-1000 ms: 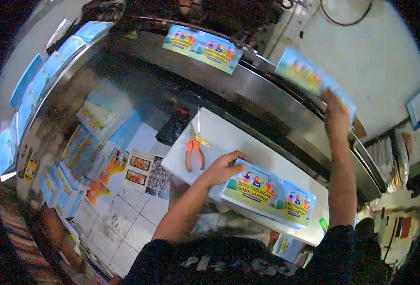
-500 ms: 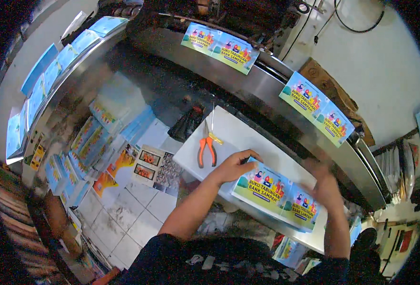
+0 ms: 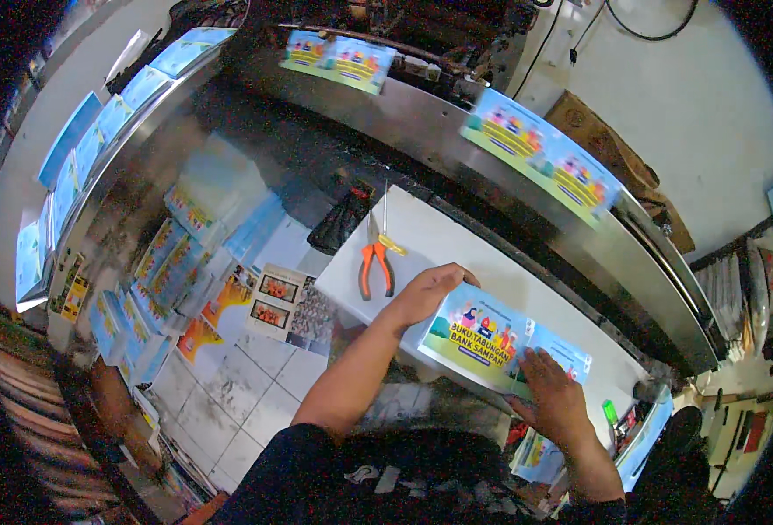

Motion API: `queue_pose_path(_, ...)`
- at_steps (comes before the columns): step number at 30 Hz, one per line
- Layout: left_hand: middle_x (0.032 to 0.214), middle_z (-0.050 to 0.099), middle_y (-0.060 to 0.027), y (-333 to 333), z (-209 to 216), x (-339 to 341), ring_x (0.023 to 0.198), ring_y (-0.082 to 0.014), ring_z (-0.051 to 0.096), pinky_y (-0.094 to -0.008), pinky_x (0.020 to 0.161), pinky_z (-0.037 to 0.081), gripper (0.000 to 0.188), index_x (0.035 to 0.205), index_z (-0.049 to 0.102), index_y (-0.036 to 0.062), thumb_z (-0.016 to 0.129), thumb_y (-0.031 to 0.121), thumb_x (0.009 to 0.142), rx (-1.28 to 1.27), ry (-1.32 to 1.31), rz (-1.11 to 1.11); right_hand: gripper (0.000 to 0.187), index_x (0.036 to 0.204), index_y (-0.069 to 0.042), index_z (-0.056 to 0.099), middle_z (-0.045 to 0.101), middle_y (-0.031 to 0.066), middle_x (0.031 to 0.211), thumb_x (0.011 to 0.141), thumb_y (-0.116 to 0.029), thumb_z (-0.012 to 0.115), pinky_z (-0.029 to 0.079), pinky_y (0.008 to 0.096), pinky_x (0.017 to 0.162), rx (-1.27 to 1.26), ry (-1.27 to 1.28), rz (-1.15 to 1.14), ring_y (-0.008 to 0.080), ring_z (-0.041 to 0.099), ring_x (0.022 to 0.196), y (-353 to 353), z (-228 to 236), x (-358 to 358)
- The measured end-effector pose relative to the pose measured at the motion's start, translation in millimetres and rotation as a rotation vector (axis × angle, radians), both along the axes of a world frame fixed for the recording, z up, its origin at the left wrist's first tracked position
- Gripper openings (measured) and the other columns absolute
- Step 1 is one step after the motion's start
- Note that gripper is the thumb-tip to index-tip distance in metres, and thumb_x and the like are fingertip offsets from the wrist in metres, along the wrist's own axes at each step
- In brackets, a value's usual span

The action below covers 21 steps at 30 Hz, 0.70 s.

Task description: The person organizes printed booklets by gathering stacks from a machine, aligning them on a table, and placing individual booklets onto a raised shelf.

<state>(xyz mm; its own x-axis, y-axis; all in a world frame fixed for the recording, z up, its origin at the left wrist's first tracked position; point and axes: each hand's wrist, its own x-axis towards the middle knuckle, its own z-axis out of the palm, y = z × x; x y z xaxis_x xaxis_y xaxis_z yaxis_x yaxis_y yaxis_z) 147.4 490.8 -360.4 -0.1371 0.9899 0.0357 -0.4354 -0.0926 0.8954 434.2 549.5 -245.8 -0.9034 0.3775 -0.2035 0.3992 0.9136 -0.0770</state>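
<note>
A thick stack of printed booklets, light blue and green with cartoon figures on top, lies at the near edge of a white board. My left hand grips its left end, fingertips over the far corner. Over the right half lies my right hand, fingers across the top cover and thumb at the near edge, closed on the stack. Part of the cover is hidden under it. Pliers with orange handles and a thin yellow-handled tool rest on the board, left of the stack.
A curved metal rail runs beyond the board, carrying printed booklets. More booklets line the rail at left. Piles of booklets and photo prints lie lower left. A green lighter is by the board's right end.
My right hand has come from the right end of the stack onto its top and near edge. The two booklet sheets on the far rail have shifted left along it and look blurred.
</note>
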Motion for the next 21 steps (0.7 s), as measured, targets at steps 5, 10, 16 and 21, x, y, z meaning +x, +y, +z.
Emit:
queue_pose_path(5,0.099,0.063,-0.0058,1,-11,-1,0.090,-0.0119,0.059,-0.0277,0.082,0.049,0.052,0.108,0.060,0.0009,0.035,0.046,0.101,0.036,-0.053,0.005,0.057,0.117,-0.006,0.061,0.065,0.0151,0.113,0.072,-0.037,0.077,0.051,0.0403,0.088,-0.262,0.013,-0.129,0.0318,0.062,0.105,28,29,-12)
queue_pose_path(10,0.103,0.063,-0.0084,0,-6,-3,0.096,-0.0149,0.058,-0.0303,0.089,0.045,0.072,0.114,0.059,-0.0010,0.026,0.061,0.097,0.010,0.074,0.060,0.037,0.111,-0.008,0.065,0.068,0.0157,0.100,0.079,-0.028,0.071,0.052,0.0401,0.073,-0.356,-0.023,-0.163,0.0328,0.066,0.080,63,77,-26)
queue_pose_path(16,0.106,0.062,-0.0086,-4,-10,-2,0.097,-0.0160,0.058,-0.0305,0.089,0.045,0.085,0.114,0.059,-0.0015,0.031,0.074,0.087,-0.022,0.002,0.046,0.030,0.116,-0.010,0.063,0.066,0.0211,0.101,0.089,-0.020,0.055,0.052,0.0446,0.077,0.136,0.171,-0.219,0.0358,0.066,0.089,151,122,-40)
queue_pose_path(21,0.104,0.062,-0.0074,1,-17,-6,0.096,-0.0153,0.058,-0.0299,0.088,0.046,0.073,0.111,0.060,-0.0006,0.037,0.066,0.091,0.068,0.014,0.003,0.037,0.129,-0.014,0.056,0.062,0.0155,0.120,0.093,-0.013,0.046,0.050,0.0379,0.088,0.585,0.714,-0.285,0.0288,0.060,0.111,224,155,-84)
